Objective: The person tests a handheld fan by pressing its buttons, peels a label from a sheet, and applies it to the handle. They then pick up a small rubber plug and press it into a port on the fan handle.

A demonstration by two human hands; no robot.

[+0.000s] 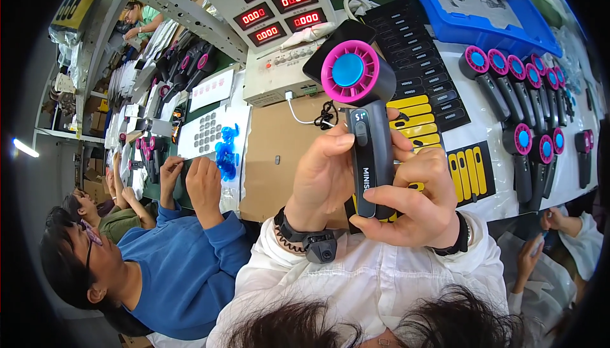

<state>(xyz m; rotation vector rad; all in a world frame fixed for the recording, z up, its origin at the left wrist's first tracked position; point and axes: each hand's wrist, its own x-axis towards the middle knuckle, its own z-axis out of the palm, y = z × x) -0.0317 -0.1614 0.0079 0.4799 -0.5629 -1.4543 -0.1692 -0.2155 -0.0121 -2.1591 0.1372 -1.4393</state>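
A dark grey handheld fan (373, 148) with a pink ring and a blue round centre is tilted upright between my two hands. My left hand (324, 183) is wrapped round its handle from the left, its thumb beside the small lit display. From the right, my right hand (419, 195) grips the lower end; its index finger lies on the dark front strip, its thumb by the base. Behind the fan are a black sheet of dark labels (438, 87) and some yellow strips (413, 121). A white cable (302, 118) runs close to the handle.
A meter box with red digits (270, 71) stands behind brown cardboard (267, 186) that carries a small grey piece (277, 159). Several fans (522, 139) lie at right, below a blue tray (546, 46). A co-worker in blue (184, 265) sits close at left.
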